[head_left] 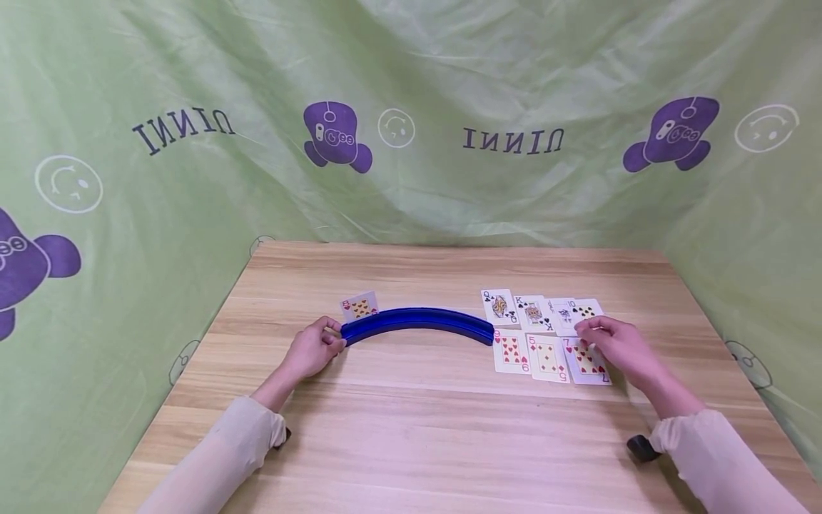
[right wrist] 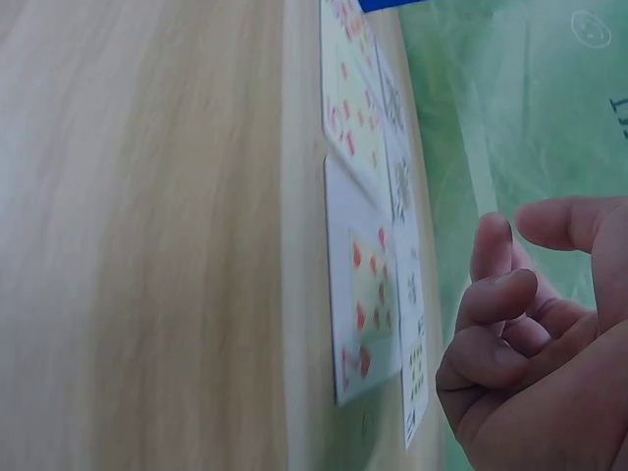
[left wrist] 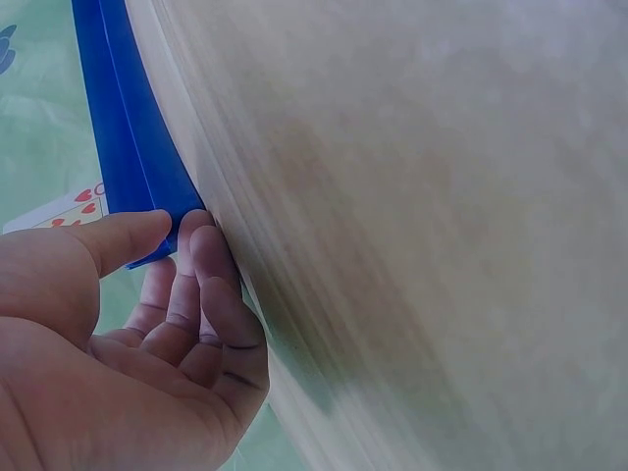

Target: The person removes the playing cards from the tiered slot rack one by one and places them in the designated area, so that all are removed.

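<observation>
A curved blue card holder [head_left: 417, 319] lies across the middle of the wooden table. My left hand [head_left: 316, 348] pinches its left end between thumb and fingers, as the left wrist view also shows. One hearts card [head_left: 360, 306] stands in the holder near that end. My right hand [head_left: 619, 351] hovers over the right side of the face-up cards, with its fingers loosely bent and nothing between thumb and forefinger in the right wrist view. Nearest to it are the seven of hearts [head_left: 587, 362] and the black ten [head_left: 586, 310].
The queen [head_left: 499, 308] and king [head_left: 534, 313] lie in the back row, with another face card [head_left: 564, 315] partly under the ten. In front are the nine of hearts [head_left: 511, 353] and five of diamonds [head_left: 548, 358]. Green cloth [head_left: 411, 193] hangs behind the table [head_left: 424, 428].
</observation>
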`<action>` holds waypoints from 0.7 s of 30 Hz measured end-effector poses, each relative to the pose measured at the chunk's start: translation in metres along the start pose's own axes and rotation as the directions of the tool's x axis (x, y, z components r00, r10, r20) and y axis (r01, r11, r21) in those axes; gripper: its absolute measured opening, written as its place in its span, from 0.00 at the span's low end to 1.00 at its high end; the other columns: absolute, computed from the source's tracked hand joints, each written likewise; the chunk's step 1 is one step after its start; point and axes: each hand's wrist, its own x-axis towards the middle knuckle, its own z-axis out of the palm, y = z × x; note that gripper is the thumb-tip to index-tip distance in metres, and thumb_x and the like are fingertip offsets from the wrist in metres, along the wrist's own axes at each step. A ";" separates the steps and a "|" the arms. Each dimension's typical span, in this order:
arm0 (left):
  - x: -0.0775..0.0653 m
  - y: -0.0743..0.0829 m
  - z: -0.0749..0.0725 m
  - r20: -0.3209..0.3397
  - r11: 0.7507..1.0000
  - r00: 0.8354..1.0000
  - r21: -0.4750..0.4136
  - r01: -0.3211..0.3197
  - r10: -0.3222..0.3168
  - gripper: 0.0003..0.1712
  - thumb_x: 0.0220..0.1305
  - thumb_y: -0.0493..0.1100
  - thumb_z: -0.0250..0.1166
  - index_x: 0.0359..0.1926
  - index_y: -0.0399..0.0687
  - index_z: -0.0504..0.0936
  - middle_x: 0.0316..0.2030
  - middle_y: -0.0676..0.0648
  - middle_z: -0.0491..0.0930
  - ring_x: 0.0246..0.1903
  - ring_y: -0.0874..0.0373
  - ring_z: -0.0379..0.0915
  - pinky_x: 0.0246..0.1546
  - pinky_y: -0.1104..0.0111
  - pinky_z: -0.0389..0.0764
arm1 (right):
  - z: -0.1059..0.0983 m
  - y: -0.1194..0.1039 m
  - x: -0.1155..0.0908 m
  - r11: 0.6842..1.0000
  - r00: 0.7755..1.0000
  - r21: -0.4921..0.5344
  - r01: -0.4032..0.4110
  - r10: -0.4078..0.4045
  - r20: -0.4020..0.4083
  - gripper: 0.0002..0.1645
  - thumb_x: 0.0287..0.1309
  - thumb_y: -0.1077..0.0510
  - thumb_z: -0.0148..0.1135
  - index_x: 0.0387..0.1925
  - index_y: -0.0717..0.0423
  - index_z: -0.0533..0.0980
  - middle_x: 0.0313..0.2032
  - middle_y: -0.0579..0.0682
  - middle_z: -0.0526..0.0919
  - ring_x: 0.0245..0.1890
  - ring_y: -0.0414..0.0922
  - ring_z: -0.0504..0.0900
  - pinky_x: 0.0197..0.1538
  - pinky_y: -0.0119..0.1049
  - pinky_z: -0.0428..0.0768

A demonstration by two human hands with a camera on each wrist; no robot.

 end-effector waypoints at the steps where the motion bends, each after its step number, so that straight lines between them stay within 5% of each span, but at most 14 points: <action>1: 0.000 0.000 0.000 -0.001 1.000 1.000 0.001 0.000 0.000 0.14 0.65 0.39 0.66 0.49 0.42 0.75 0.33 0.45 0.88 0.27 0.60 0.75 0.32 0.69 0.72 | 0.001 -0.002 0.000 1.000 1.000 0.006 -0.001 0.001 0.001 0.25 0.72 0.48 0.52 0.59 0.64 0.72 0.40 0.50 0.82 0.31 0.39 0.74 0.34 0.33 0.74; 21: -0.001 0.000 0.001 -0.003 1.000 1.000 0.002 -0.008 0.008 0.14 0.65 0.39 0.66 0.49 0.41 0.75 0.33 0.45 0.88 0.27 0.60 0.75 0.31 0.69 0.72 | 0.033 -0.048 0.012 0.985 0.993 0.141 0.098 -0.107 0.054 0.21 0.71 0.56 0.54 0.57 0.66 0.73 0.37 0.56 0.82 0.23 0.38 0.69 0.28 0.32 0.70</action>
